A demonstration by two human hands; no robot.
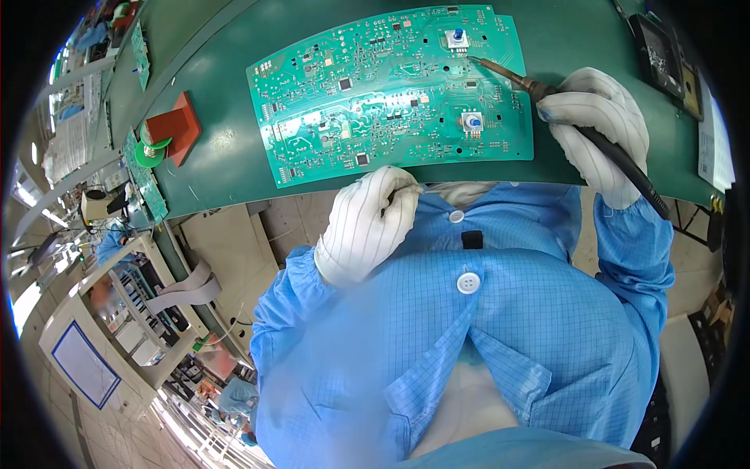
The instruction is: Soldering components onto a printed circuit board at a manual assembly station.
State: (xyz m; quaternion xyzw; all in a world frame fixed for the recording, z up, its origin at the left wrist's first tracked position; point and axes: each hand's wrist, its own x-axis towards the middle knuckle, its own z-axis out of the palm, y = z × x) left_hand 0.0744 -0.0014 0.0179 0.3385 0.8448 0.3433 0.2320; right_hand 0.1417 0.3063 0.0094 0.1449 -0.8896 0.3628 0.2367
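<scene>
A large green circuit board [406, 94], dotted with small parts, lies on the green work mat. Two white encoders with blue shafts stand on its right part: the far encoder [457, 37] and the near encoder [472, 122]. My gloved right hand [598, 129] is closed around a soldering iron [539, 88]. Its tip points left and hovers over or touches the board just below the far encoder; I cannot tell which. At the board's near edge is my gloved left hand [373, 223], its fingers curled together. Whatever it pinches, if anything, is too small to make out.
On the left, a red stand [176, 129] sits beside a green-and-white spool [150, 150]. More green boards [146, 180] line the left edge. A black tray [656, 55] and a white paper [712, 141] lie at the right. The table's front edge [226, 207] runs close to my body.
</scene>
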